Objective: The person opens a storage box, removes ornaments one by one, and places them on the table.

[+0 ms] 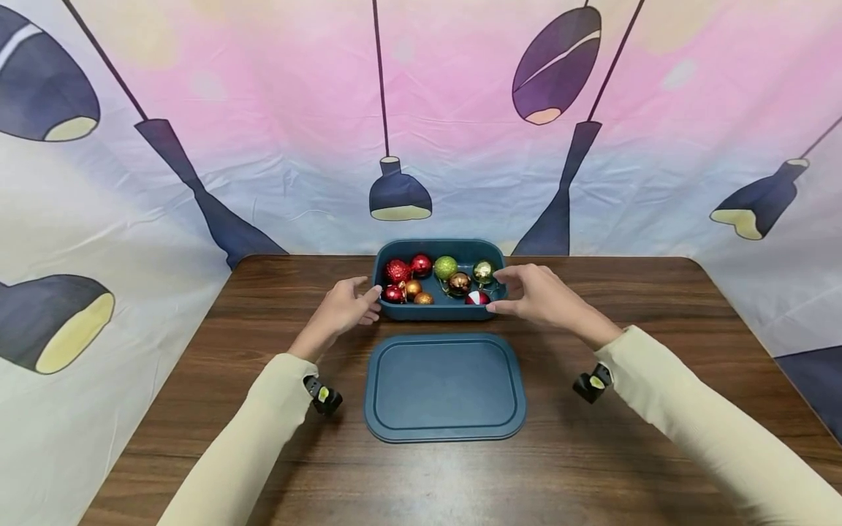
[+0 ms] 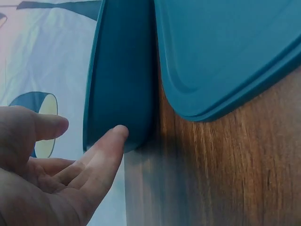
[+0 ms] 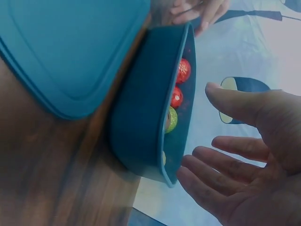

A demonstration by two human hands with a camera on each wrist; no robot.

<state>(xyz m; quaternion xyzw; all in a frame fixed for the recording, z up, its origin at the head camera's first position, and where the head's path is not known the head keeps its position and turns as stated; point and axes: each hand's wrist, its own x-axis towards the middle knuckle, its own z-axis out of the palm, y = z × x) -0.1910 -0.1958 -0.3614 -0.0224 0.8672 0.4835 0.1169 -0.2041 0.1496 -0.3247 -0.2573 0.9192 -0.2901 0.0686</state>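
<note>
A dark teal box stands at the back of the table with several small Christmas baubles inside, among them a glittery red one, a green one and a gold one. My left hand is at the box's left end, its fingers spread and holding nothing; in the left wrist view a fingertip overlaps the box wall. At the other end is my right hand, thumb and fingers apart. The right wrist view shows those fingers beside the rim, with nothing in them.
In front of the box, a matching teal lid lies flat on the brown wooden table. Behind the table's back edge hangs a cloth printed with lamps. A small black camera sits on the left wrist.
</note>
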